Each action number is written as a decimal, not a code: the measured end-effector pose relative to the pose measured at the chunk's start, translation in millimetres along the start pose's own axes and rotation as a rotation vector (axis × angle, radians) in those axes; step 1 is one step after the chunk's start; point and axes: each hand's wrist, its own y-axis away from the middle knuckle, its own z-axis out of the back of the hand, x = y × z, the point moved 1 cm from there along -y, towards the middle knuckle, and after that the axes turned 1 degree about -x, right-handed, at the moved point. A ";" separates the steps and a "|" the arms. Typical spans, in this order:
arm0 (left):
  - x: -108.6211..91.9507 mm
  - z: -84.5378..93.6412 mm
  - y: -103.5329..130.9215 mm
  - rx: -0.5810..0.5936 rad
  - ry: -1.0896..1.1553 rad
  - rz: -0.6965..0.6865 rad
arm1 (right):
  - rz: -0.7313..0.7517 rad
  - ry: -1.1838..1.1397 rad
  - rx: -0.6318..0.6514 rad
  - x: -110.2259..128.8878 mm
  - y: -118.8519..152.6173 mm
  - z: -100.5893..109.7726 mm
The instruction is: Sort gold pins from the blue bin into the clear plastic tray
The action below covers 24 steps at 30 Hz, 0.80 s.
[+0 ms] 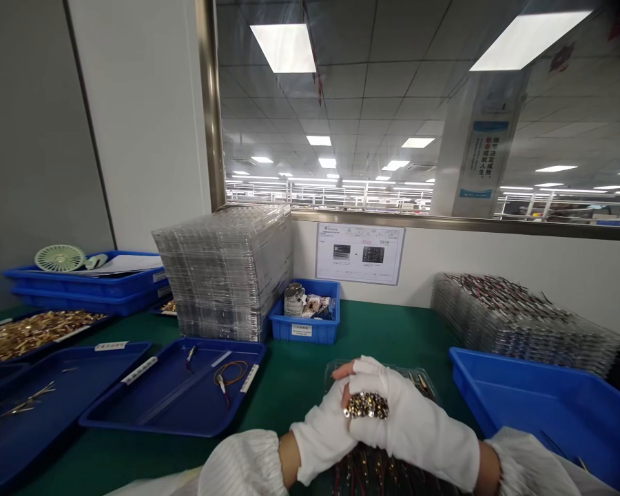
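My left hand (324, 421) and my right hand (410, 412), both in white gloves with bare fingertips, meet at the lower middle. Between them is a bundle of small metal-ended parts (368, 405), its round gold and silver ends facing me. My right hand curls over the bundle, and my left hand closes in from the other side, its fingers partly hidden. Right below the hands lie dark rows of thin wired parts (377, 475). Just behind them, a clear plastic tray (428, 380) with a few metal pieces is partly covered.
Left are shallow blue trays (170, 406) with a few wired pieces and a tray of brass-coloured parts (41, 331). Tall stacked clear trays (222, 275) and a small blue bin (304, 332) stand behind. Right are filled clear trays (527, 317) and a blue bin (552, 406).
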 end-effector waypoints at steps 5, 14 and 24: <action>7.0 1.0 0.3 0.030 -0.081 -0.073 | -0.007 -0.028 -0.015 -1.2 -1.1 -1.5; 15.9 3.0 0.9 0.028 -0.122 -0.089 | -0.046 -0.125 -0.034 3.9 -2.5 -1.3; 25.9 4.4 1.5 0.032 -0.110 -0.038 | -0.059 -0.189 -0.033 -7.2 0.5 -2.7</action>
